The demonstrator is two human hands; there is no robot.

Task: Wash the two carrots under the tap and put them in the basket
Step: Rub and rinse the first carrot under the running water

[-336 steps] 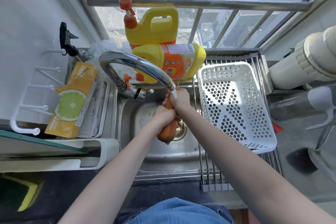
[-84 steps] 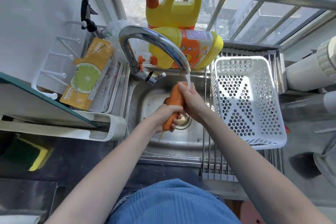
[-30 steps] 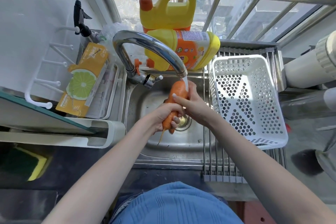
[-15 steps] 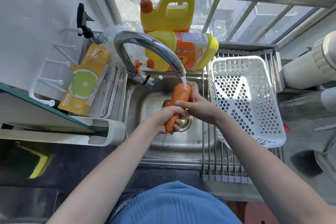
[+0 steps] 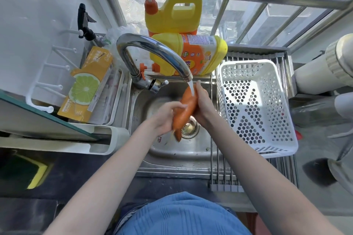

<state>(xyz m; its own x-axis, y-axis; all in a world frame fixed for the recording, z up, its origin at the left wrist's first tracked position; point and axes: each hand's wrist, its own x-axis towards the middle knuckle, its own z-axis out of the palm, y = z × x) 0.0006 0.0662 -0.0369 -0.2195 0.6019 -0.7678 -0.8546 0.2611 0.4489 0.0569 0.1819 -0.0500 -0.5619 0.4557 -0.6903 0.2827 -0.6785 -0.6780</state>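
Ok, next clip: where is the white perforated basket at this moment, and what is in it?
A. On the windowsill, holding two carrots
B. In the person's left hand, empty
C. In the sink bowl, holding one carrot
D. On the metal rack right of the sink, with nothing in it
D: the white basket sits on the metal rack right of the sink, its perforated bottom bare, while the carrot is between both hands under the tap.

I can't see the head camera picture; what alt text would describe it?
Two hands, left and right, hold a carrot under running water from a curved tap over a steel sink. An empty white basket sits to the right; yellow detergent bottles stand behind.
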